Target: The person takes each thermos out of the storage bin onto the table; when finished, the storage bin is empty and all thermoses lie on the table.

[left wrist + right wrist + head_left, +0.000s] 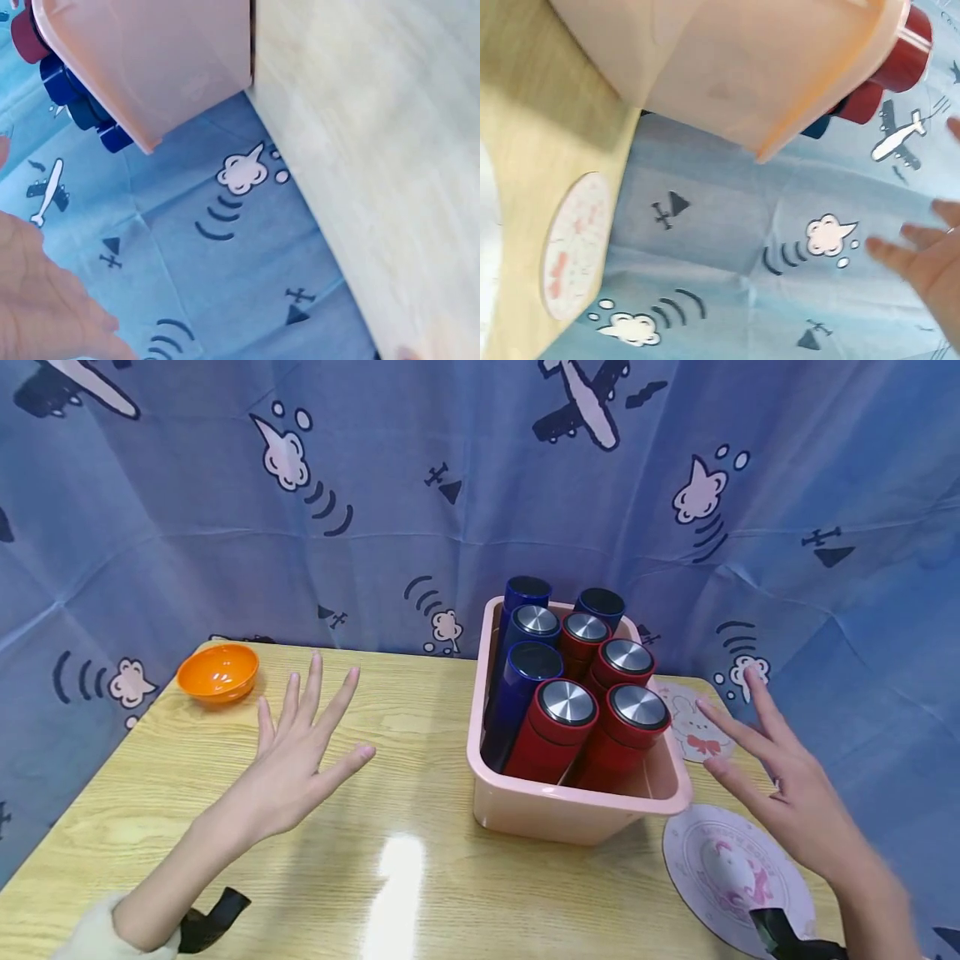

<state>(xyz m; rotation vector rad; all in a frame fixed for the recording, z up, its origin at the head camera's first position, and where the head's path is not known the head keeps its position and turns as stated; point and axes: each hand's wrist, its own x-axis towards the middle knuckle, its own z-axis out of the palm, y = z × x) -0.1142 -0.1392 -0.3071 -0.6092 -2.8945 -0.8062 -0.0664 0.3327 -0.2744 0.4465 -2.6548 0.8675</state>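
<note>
My left hand point(288, 777) hovers over the left half of the table with its fingers spread and nothing in them. Off to the right, my right hand point(795, 785) is held up with fingers apart, also holding nothing, beside a pink bin point(555, 814). Several thermos flasks stand in the bin: red ones point(543, 739) with silver lids at the front and right, dark blue ones point(517, 702) at the left and back. In the left wrist view part of the left hand point(49, 300) shows at the lower left; the right wrist view has the right hand point(934, 262) at its right edge.
An orange bowl point(217, 672) sits at the table's back left. Right of the bin lie a round mat with a pink print point(705, 860) and, behind it, a smaller mat with a red bow point(693, 722). A blue patterned curtain point(390, 493) hangs behind the wooden table point(300, 893).
</note>
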